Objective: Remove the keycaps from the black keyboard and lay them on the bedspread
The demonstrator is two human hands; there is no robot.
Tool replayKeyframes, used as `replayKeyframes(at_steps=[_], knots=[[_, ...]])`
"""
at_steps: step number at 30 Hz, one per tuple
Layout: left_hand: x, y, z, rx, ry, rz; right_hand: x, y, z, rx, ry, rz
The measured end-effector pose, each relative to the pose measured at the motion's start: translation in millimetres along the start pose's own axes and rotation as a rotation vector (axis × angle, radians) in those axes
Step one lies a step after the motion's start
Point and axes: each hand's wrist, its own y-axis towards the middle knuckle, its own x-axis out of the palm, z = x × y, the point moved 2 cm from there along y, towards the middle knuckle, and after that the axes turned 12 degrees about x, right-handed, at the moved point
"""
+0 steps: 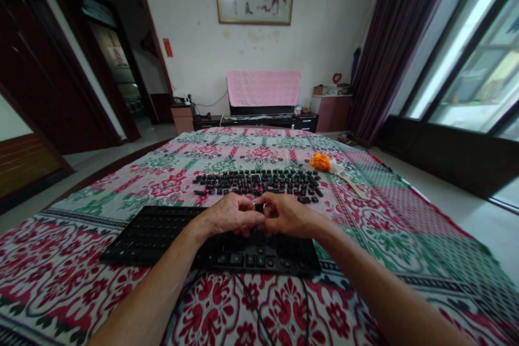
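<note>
My left hand (231, 215) and my right hand (287, 216) meet over a black keyboard (135, 235) lying on the patterned cloth. Both have their fingers closed in a pinch around a small black keycap (259, 207), which shows between the fingertips. A thin, pale wire-like loop seems to rise just beyond the fingers; whether it is held is unclear. Most key positions on the keyboard are bare, with a few keycaps (237, 258) seated along the near edge. Beyond the hands, many loose black keycaps (275, 179) lie in rough rows. My hands hide the keyboard's middle.
Right of the loose keycaps lies a brush with a wooden handle (353, 186) and orange, fluffy head (320, 161). The keyboard's cable (253, 303) runs towards me over the patterned cloth (373, 259). A low cabinet (308, 121) stands against the far wall.
</note>
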Motion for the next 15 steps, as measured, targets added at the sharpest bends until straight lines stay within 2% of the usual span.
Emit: replayKeyframes(at_steps=[3,8,12,15], knots=[[4.7,1.6,2.8,0.015,0.005,0.051,5.3,4.0,-0.3,-0.067,-0.135,0.118],[4.8,3.1,0.0,0.017,0.048,0.169,10.2,6.0,-6.8,-0.095,-0.268,0.306],[4.7,1.8,-9.6,-0.022,0.080,0.253,7.3,2.9,-9.2,-0.156,-0.254,0.260],[5.5,-3.2,-11.4,0.011,0.109,0.290,1.9,3.2,-0.9,-0.162,-0.220,0.217]])
